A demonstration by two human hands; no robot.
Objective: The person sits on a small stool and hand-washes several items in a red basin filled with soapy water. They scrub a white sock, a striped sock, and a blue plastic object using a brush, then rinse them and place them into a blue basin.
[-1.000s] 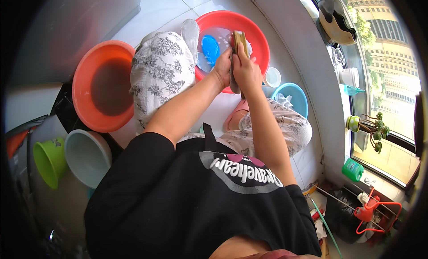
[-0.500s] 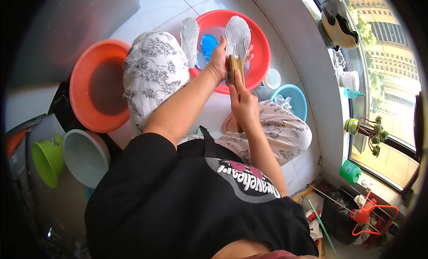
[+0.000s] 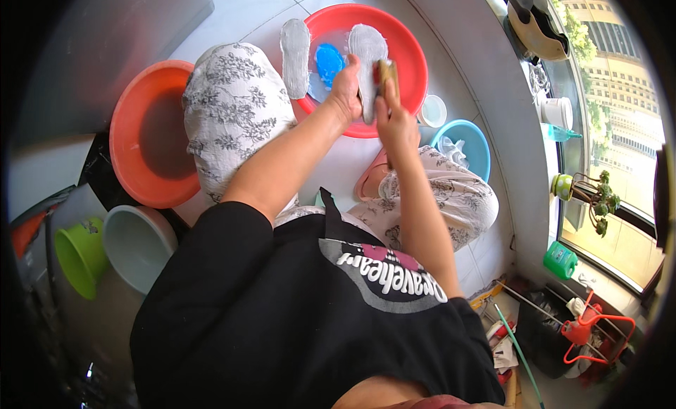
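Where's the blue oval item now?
Head view: the blue oval item is inside the red basin, left of centre, between the grey insole held by the left hand and the other insole at the basin's left rim.

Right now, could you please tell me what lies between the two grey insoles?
The head view shows a blue oval object in the red basin, plus some basin rim, between the leftmost insole and the insole in the left hand.

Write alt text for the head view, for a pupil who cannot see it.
A person's left hand holds a grey insole over a red basin; the right hand holds a yellowish brush against or beside it. A second insole lies at the basin's left rim; a blue object sits inside.
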